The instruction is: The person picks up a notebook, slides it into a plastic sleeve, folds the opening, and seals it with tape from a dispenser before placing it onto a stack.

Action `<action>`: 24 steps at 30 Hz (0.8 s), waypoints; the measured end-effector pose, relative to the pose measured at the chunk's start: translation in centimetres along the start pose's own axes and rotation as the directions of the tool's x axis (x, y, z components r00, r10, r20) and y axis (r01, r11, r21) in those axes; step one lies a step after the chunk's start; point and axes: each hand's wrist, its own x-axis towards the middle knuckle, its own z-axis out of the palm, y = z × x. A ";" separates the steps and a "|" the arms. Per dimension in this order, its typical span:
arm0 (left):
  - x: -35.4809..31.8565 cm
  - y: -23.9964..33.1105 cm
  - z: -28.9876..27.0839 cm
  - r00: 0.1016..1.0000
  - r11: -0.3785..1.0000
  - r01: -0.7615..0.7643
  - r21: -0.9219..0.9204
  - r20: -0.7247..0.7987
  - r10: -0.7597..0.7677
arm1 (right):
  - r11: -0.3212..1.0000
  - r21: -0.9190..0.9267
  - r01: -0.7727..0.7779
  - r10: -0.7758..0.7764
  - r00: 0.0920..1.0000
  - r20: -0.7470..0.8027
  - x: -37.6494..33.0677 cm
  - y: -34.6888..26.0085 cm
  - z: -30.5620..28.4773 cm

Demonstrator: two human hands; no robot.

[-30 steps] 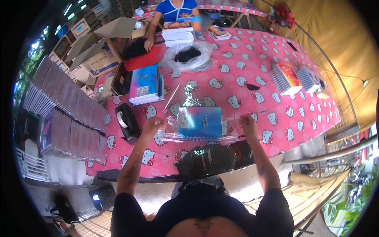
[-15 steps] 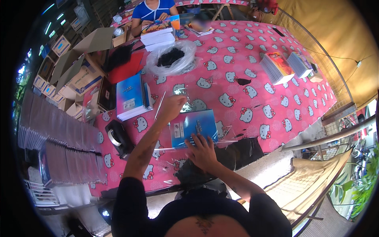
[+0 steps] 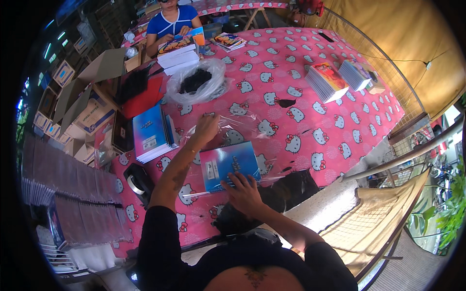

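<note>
A blue spiral notebook (image 3: pixel 224 162) with a pinkish corner and a pale label lies in front of me on clear plastic film (image 3: pixel 245 127). My right hand (image 3: pixel 244 195) rests on the notebook's near edge, fingers stretched out and apart. Beyond the notebook's far left corner, my left hand (image 3: pixel 207 127) is closed on the film, whose glossy creases spread out from the fingers. To the left of it stands a stack of similar blue notebooks (image 3: pixel 151 131). A black tape dispenser (image 3: pixel 140 184) sits nearer me at the table's left.
A plastic bag of black pieces (image 3: pixel 196 82) stands beyond my left hand. Cardboard boxes (image 3: pixel 92 109) and piled notebooks (image 3: pixel 87 208) line the left side. Book stacks (image 3: pixel 327 82) stand at the far right. A co-worker (image 3: pixel 174 24) sits across behind a book pile (image 3: pixel 178 57).
My left hand has drawn the film up and flatter over the area beyond the notebook. The right hand stays on the notebook. The whole view has shifted slightly.
</note>
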 end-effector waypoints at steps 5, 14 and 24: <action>-0.2 0.6 -1.2 0.990 0.994 -0.084 0.072 -0.107 0.091 | 1.000 -0.005 0.009 -0.009 1.000 -0.016 -0.1 0.1 -0.1; -2.5 1.7 -2.2 0.998 0.943 -0.054 -0.328 0.018 0.064 | 1.000 -0.008 0.026 -0.026 1.000 -0.012 -0.5 0.3 0.1; -11.9 11.2 -4.9 0.968 0.981 -0.051 -0.189 -0.252 0.002 | 0.997 -0.041 0.061 -0.062 0.998 -0.018 -0.3 0.3 0.8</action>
